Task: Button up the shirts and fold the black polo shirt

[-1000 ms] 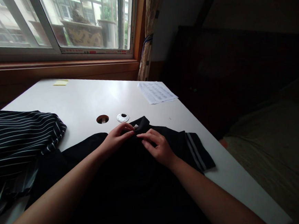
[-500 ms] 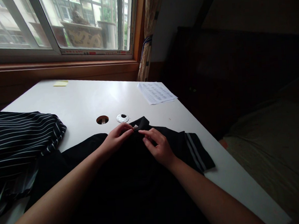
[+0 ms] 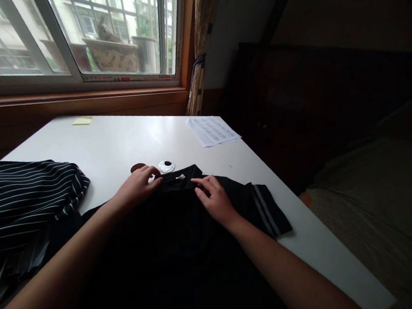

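A dark short-sleeved shirt (image 3: 169, 233) with a collar lies spread on the white table, its neck end away from me. Two grey stripes cross its right sleeve (image 3: 267, 209). My left hand (image 3: 139, 182) pinches the left part of the collar between thumb and fingers. At the collar's right side, my right hand (image 3: 214, 199) has its thumb and index finger on the dark cloth, with the other fingers bent. Between the hands the collar stands up a little, and a small white label (image 3: 181, 177) shows inside it. The lower shirt is lost in shadow.
A black-and-white striped cloth (image 3: 27, 197) is heaped at the left of the table (image 3: 133, 134). Beyond the collar are a round hole (image 3: 136, 167) and a white ring cover (image 3: 166, 166). Papers (image 3: 213, 130) and a yellow note (image 3: 82, 121) lie at the back.
My left hand has slid left along the collar, away from my right hand, so more of the neck and label shows. My right hand stays at the collar's right side, thumb nearer the index finger.
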